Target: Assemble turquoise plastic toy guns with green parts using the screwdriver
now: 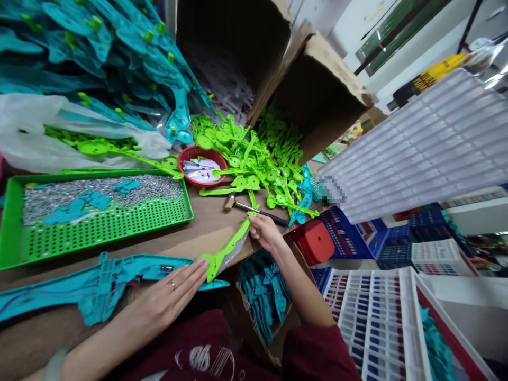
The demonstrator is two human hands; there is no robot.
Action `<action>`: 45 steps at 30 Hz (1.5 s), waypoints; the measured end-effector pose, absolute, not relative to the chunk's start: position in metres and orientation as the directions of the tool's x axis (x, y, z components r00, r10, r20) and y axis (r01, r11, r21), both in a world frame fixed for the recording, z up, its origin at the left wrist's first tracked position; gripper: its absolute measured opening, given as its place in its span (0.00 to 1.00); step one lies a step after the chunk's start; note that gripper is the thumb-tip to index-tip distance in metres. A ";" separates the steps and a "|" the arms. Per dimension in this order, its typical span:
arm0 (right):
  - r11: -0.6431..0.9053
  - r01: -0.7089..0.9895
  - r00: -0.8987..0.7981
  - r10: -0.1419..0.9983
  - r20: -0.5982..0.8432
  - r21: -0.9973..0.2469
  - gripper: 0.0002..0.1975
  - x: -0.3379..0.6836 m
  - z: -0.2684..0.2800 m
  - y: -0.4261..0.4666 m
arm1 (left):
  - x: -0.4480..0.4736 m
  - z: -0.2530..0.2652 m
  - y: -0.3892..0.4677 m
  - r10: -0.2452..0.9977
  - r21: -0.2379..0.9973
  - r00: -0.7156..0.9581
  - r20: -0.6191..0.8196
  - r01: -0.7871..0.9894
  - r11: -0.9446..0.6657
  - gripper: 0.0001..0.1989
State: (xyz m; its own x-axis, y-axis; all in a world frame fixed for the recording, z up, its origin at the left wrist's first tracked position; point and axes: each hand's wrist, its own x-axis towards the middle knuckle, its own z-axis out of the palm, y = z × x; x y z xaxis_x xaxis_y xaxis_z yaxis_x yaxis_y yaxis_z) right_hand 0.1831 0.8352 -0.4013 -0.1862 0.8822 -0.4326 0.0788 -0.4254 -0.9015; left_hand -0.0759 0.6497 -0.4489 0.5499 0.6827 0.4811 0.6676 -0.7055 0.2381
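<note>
A long lime-green plastic part (227, 250) with a rounded end slants over the table's front edge, a clear greyish strip (237, 248) along its lower side. My right hand (265, 232) pinches its narrow upper end between thumb and fingers. Flat and stretched out, the fingers of my left hand (174, 293) reach the rounded lower end with their tips. Under that hand lies a long teal gun-shaped plastic shell (95, 288), with a small spring and thin wires inside it. A small hammer (260, 210) with a black handle rests just beyond my right hand.
Lime-green parts (254, 159) spill from cardboard boxes (317, 95). A green tray (99, 217) holds small metal pieces; a red basket (202, 172) stands behind. Teal shells (99, 53) pile up back left. A box of teal parts (264, 291) and white crates (369, 323) stand below right.
</note>
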 end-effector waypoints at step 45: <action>0.503 -0.055 -0.995 0.045 0.090 -0.862 0.39 -0.181 -0.335 0.852 | -0.030 -0.438 0.671 0.739 0.018 0.312 0.597 0.916 -0.402 0.20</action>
